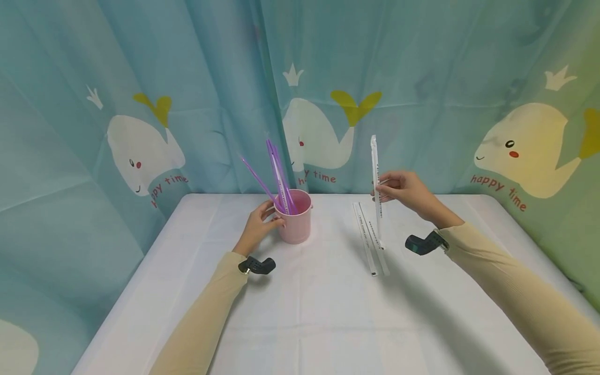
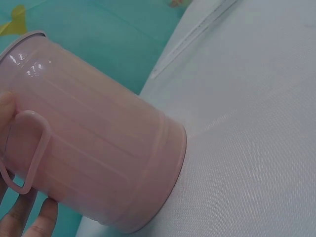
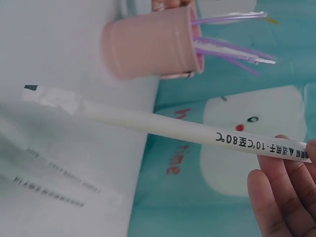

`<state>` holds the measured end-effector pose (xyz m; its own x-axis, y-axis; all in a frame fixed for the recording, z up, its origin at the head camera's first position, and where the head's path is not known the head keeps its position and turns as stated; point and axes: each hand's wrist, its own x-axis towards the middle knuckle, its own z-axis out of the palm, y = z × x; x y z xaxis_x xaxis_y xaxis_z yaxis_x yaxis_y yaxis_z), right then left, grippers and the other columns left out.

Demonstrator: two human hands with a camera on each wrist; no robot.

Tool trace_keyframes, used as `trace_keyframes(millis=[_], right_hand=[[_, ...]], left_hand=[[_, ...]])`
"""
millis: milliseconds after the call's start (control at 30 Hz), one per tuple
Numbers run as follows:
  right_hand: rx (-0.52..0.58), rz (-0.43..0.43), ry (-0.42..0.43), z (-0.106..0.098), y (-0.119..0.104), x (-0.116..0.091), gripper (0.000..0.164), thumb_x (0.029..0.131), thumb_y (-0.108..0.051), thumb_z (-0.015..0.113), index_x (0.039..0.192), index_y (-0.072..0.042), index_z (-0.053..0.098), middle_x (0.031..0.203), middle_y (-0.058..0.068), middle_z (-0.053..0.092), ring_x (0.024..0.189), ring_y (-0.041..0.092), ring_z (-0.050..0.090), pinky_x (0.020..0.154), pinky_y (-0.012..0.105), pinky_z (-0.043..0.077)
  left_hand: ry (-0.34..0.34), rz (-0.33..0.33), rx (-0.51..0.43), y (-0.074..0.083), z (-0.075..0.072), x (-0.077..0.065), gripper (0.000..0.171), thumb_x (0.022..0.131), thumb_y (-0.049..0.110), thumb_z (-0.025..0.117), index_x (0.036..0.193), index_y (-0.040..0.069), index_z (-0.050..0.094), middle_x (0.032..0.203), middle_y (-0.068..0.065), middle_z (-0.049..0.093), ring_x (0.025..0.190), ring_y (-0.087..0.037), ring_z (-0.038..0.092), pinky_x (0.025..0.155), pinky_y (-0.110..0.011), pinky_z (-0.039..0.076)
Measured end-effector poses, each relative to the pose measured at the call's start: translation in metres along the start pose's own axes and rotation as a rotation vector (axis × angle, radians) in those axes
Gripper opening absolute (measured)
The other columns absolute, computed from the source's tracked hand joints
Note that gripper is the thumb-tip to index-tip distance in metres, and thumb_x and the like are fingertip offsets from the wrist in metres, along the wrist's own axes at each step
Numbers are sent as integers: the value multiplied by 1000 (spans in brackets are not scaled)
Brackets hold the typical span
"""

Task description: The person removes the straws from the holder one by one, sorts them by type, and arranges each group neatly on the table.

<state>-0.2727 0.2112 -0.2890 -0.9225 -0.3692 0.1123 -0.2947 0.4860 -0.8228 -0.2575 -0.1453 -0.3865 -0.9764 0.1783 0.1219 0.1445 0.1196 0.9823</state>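
Note:
A pink cup [image 1: 297, 225] stands upright on the table, with several purple straws [image 1: 277, 179] leaning out of its top. My left hand [image 1: 257, 225] grips its left side near the rim; thumb and fingers show around the handle [image 2: 30, 148] in the left wrist view. To the right, my right hand [image 1: 407, 191] pinches a paper-wrapped straw [image 1: 376, 177], held nearly upright above the table. Printed lettering runs along the wrapper [image 3: 187, 134] in the right wrist view. Under it, two more wrapped straws [image 1: 364, 240] lie side by side on the table.
The white-covered table [image 1: 300, 307] ends at the back against a teal curtain [image 1: 225, 104] printed with whales. A dark wrist camera [image 1: 257, 265] is strapped to the left sleeve, another camera [image 1: 425, 243] to the right.

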Motion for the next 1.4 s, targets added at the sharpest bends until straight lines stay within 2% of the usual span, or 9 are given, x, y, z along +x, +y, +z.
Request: trace_keyframes(millis=[133,433,733,900,1033,1233,1400], right_hand=[[-47,41,3,-2,10,-7,34,93,-9,56,120,11,50,107,29,65,74,-4,65,76,20,59],[-84,103,-3,-4,37,-18,34,93,-11,57,118,11,50,108,29,66,74,-1,66,78,27,60],[-80,149,-16,5,68,-15,27,92,-11,57,110,10,54,103,26,68,74,-1,65,72,21,59],[-71,181,-27,11,80,-13,25,92,-10,57,108,9,55,100,23,70,74,2,66,71,20,59],[-62,194,-37,12,86,-12,26,92,-11,57,109,9,55,102,25,69,76,6,67,71,20,59],[-25,195,-41,15,90,-9,27,92,-9,57,109,12,54,100,26,69,73,2,65,69,19,59],[-28,218,-40,17,96,-6,28,92,-9,56,110,12,54,100,24,70,74,2,65,71,23,60]], left_hand=[[0,6,-4,-1,0,0,68,84,0,66,143,-3,32,150,-19,32,139,-34,33,114,-41,36],[-1,11,-11,-2,-1,1,68,84,-1,66,143,-2,32,150,-19,33,139,-34,34,114,-41,36],[0,29,-35,-4,-1,3,68,83,-3,65,142,-5,32,149,-21,33,138,-36,34,114,-43,36],[5,31,-55,-16,-2,8,67,83,-3,65,142,-3,33,149,-20,34,138,-35,35,113,-43,36],[17,44,-31,-28,-3,13,67,83,-1,66,143,1,35,149,-17,36,137,-33,37,112,-42,38],[26,28,-29,-26,-3,13,68,83,0,67,143,1,35,149,-16,36,137,-32,37,113,-41,38],[36,27,-16,-30,-2,15,67,83,1,67,142,2,36,148,-15,37,137,-31,38,112,-40,39]])
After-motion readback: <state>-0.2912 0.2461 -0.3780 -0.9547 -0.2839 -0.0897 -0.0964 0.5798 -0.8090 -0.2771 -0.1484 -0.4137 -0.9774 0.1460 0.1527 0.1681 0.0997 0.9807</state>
